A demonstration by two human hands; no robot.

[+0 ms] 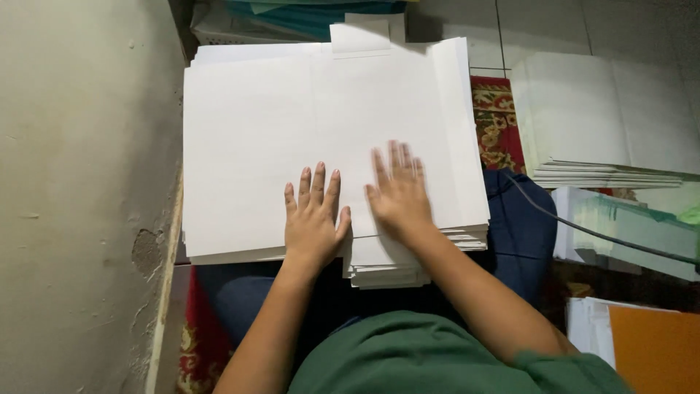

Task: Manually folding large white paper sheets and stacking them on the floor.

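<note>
- Nearest to us, our green shirt (437, 357) fills the bottom of the view, with both bare forearms reaching forward from it over our blue-clad lap (521, 237).
- Our left hand (313, 219) lies flat and open, palm down, fingers together and pointing away, pressing on the top white sheet (292, 131); it grips nothing.
- Just beside it, our right hand (397, 191) is also open and palm down on the same sheet, fingers slightly spread and a little blurred.
- Under both hands sits the stack of white card sheets (408, 270), its layered edges showing just below the wrists; the stack rests on our lap and runs well ahead of the fingertips.
- Left of the left hand stands a rough plaster wall (80, 182), close to the stack's edge.
- Right of the right hand, a dark cable (583, 230) crosses toward an orange sheet (656, 350) lying near our right elbow.
- Farther right and ahead, a second white paper pile (605, 124) sits on a red patterned rug (496, 117).
- Beyond the fingertips, past the stack's far edge, we see teal folders (313, 14).
</note>
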